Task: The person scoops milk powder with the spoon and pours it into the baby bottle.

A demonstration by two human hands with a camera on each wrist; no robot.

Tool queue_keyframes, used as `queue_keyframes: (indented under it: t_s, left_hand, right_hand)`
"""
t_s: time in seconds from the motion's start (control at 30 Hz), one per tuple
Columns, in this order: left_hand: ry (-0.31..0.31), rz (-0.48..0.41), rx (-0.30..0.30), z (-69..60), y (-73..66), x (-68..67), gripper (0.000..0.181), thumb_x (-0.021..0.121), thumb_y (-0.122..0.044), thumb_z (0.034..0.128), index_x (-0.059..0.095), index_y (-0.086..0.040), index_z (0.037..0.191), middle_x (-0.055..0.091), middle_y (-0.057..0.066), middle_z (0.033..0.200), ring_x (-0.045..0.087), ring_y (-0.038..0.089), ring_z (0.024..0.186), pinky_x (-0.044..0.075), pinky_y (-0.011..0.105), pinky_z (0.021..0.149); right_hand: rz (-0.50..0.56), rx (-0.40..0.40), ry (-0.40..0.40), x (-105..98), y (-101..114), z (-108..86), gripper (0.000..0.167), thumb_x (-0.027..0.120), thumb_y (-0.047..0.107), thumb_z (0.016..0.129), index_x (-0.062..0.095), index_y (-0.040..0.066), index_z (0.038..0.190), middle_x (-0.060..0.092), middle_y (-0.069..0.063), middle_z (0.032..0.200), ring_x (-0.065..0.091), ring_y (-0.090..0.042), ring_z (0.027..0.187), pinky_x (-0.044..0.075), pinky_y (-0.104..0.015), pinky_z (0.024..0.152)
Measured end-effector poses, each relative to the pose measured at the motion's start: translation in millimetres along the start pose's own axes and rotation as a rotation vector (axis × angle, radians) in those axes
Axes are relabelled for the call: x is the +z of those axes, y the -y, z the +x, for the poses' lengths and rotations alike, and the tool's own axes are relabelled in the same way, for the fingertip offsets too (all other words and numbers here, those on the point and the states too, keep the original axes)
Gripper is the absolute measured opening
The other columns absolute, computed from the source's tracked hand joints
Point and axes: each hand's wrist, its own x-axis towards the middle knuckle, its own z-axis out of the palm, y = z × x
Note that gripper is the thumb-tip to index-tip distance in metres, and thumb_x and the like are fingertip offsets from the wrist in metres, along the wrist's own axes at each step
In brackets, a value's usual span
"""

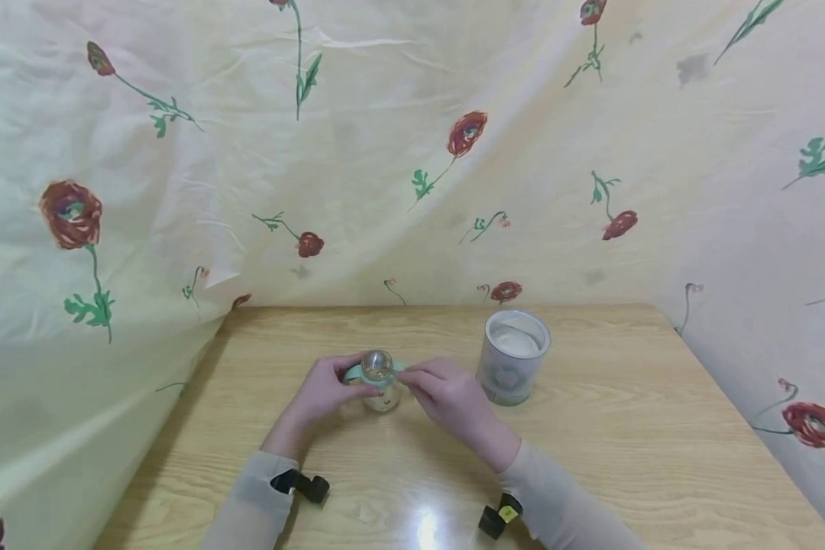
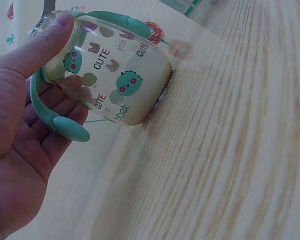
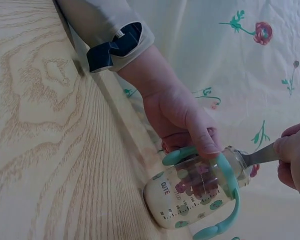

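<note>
The right hand [image 1: 450, 393] pinches the handle of a metal spoon [image 3: 264, 153] between thumb and fingers; the left hand [image 1: 330, 386] clasps a clear baby bottle [image 2: 110, 65] near its neck, thumb in front and fingers behind. The spoon's far end is at the bottle's open mouth; how deep it sits I cannot tell. By the look of it, the step in hand is spooning powder in, and the next move calls for tipping or tapping the spoon clean while the left hand steadies the neck.

The bottle stands upright on the tabletop [image 1: 612, 397], long axis vertical, mouth up, with teal handles [image 2: 72, 129] curving out to either side. The spoon leans, its handle rising from the mouth toward the right fingers. Whitish contents [image 2: 152, 82] lie low in the bottle. Farther right and behind stands an open canister [image 1: 505, 380].
</note>
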Motion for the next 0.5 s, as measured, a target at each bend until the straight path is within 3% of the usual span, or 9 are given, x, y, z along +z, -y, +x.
queue_keyframes:
  t_s: [0.33, 0.5]
  left_hand:
    - [0.012, 0.006, -0.002, 0.5, -0.8, -0.8, 0.064, 0.094, -0.020, 0.0846, 0.070, -0.014, 0.143, 0.073, 0.002, 0.137, 0.062, 0.023, 0.135, 0.044, 0.049, 0.119]
    - [0.010, -0.001, 0.000, 0.4, 1.7, -0.4, 0.064, 0.094, -0.020, 0.0848, 0.070, -0.014, 0.143, 0.073, 0.002, 0.136, 0.062, 0.024, 0.135, 0.043, 0.050, 0.120]
  right_hand:
    - [-0.041, -0.078, 0.026, -1.2, -2.6, -1.6, 0.034, 0.090, -0.008, 0.077, 0.083, 0.007, 0.106, 0.080, -0.007, 0.102, 0.078, -0.020, 0.089, 0.064, -0.025, 0.081]
    - [-0.020, -0.095, 0.081, -6.6, -3.2, 0.4, 0.030, 0.088, -0.007, 0.080, 0.084, 0.008, 0.106, 0.080, -0.006, 0.103, 0.077, -0.018, 0.091, 0.063, -0.023, 0.082]
